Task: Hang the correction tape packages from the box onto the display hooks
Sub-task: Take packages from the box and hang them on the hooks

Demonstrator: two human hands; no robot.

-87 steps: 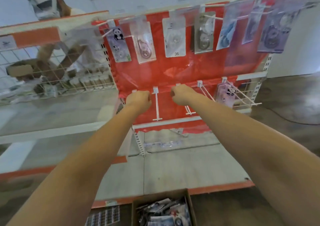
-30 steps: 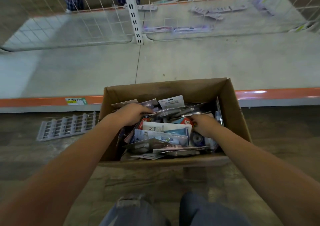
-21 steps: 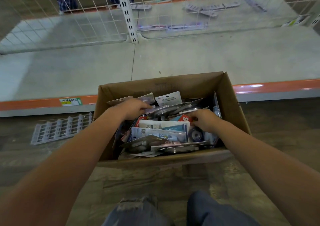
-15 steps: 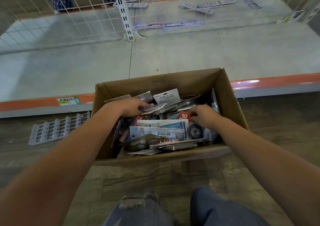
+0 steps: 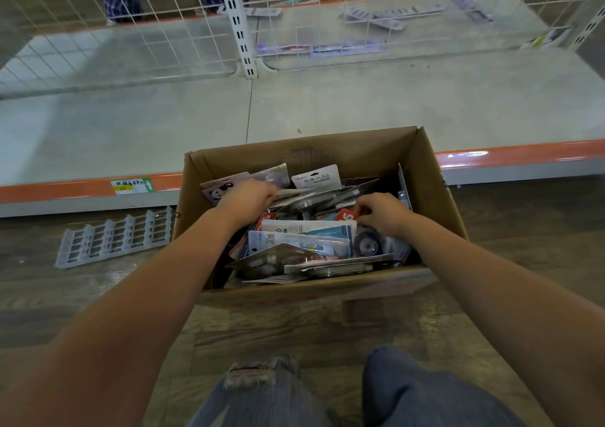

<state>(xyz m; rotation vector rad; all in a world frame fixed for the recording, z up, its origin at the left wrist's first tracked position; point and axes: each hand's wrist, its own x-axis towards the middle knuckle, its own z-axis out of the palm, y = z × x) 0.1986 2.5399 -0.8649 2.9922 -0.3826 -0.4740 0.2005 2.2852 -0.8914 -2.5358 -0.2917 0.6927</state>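
Head view: 2 hands, left hand (image 5: 248, 199) and right hand (image 5: 381, 212), dig in the cardboard box (image 5: 435, 197) on the floor, each gripping correction tape packages (image 5: 304, 240). Picking step; next, lift them toward hooks above the shelf (image 5: 327, 99).

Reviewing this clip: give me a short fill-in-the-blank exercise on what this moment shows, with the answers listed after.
1. Both hands, left hand and right hand, reach into the cardboard ____.
2. The box stands on the ____, in front of the shelf's orange edge.
3. The package with the panda picture lies beside the ____ hand.
4. The white plastic strip lies on the floor to the ____ of the box.

Missing words: box; floor; left; left
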